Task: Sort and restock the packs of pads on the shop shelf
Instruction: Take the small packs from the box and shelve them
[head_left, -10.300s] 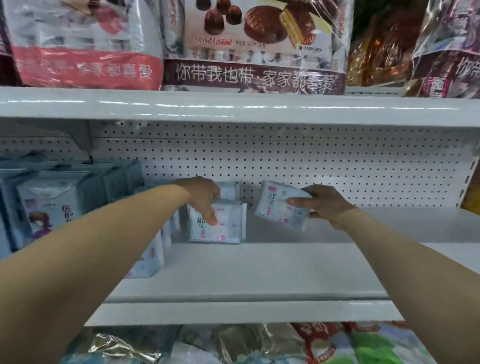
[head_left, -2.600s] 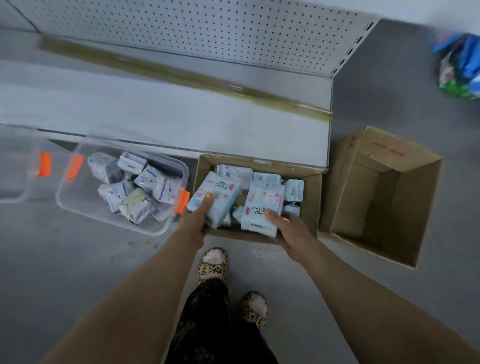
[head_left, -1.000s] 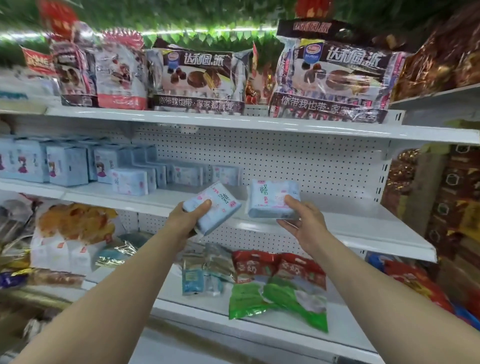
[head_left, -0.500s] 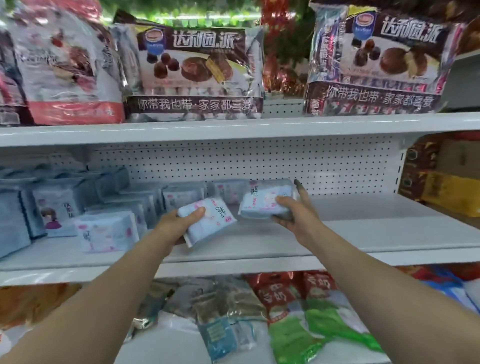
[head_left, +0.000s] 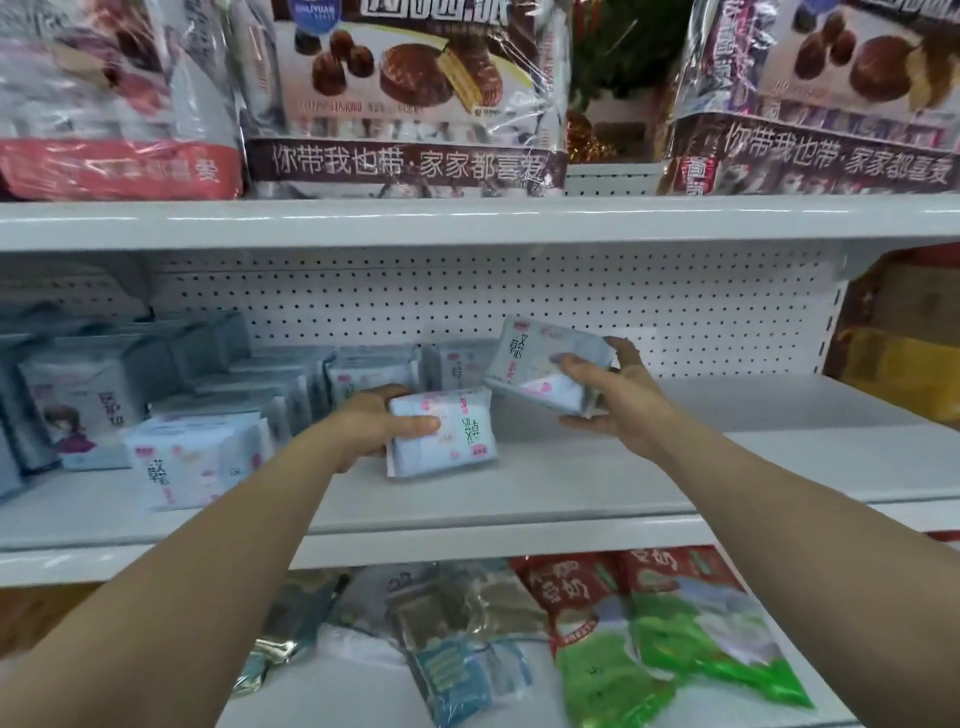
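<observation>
The left hand (head_left: 376, 423) is gripping a pale blue pack (head_left: 449, 436) of pads, thumb lying across its front face and fingers curling behind its left end. The pack is lying lengthwise, low over the middle of the shelf (head_left: 701, 467), about midway between the front edge and the back; whether its bottom is touching the board I cannot tell. The right hand (head_left: 618, 402) is grasping a second pack (head_left: 540, 364), thumb on the front and fingers wrapping round its right end. That pack is hanging tilted in the air, up and to the right of the first one and close in front of the pegboard back panel (head_left: 571, 296). The two packs are sitting near each other without touching. Rows of stocked packs (head_left: 197, 460) are standing along the left half of the shelf, reaching from the front edge to the back. Chocolate pie bags (head_left: 410, 98) are filling the shelf above, and red and green bags (head_left: 675, 644) are lying on the one below.
</observation>
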